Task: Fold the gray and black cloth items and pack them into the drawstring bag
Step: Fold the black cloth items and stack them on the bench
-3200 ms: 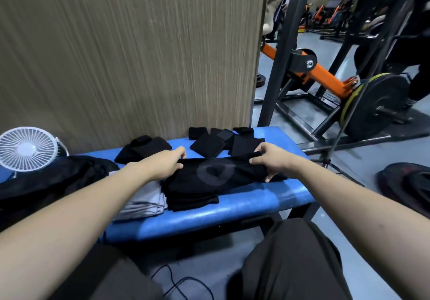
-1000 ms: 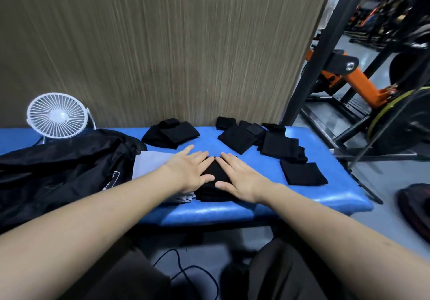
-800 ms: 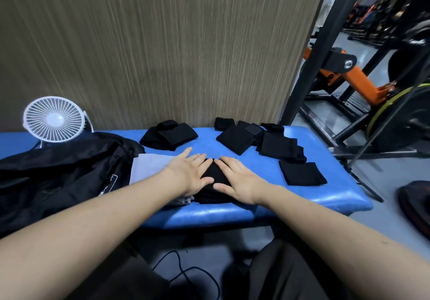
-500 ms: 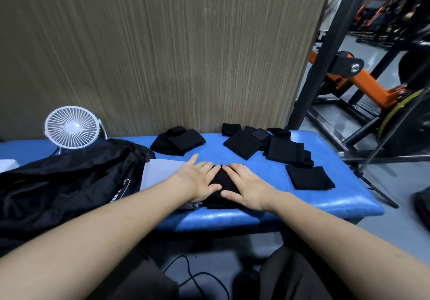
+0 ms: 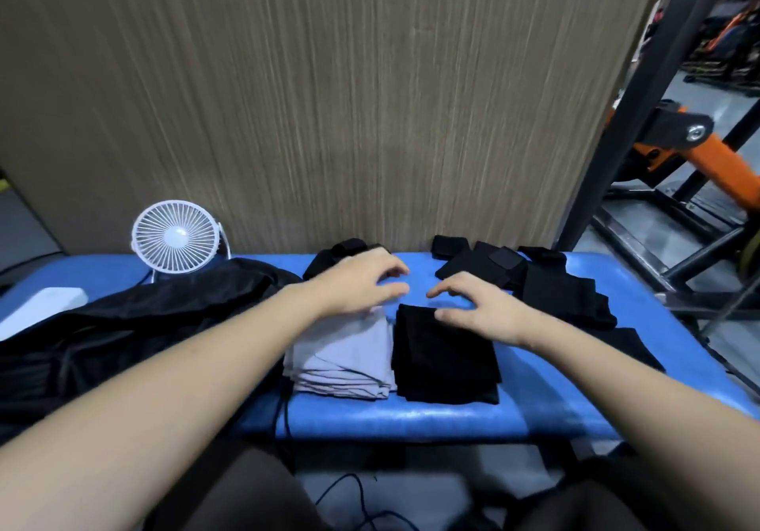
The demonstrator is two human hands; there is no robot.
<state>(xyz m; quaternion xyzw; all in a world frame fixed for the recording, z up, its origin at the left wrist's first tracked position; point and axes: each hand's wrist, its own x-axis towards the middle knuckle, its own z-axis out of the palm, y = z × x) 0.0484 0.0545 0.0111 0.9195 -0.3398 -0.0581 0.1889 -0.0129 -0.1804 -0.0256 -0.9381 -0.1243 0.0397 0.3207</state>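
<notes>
My hands, left [image 5: 362,285] and right [image 5: 479,312], have lifted off the black cloth [image 5: 444,360], fingers loosely spread, gripping nothing. It lies folded beside the gray cloth [image 5: 349,360] on the worktop [image 5: 411,417] (bagging comes next, I'd say).

A gym: padded bench [image 5: 411,415], orange weight machine [image 5: 724,168].

A blue padded bench [image 5: 411,419] is set against a wood-grain wall panel [image 5: 329,98], with a white fan [image 5: 176,236] on it and a black and orange gym frame [image 5: 674,135] seen at right on grey floor [image 5: 641,218].
</notes>
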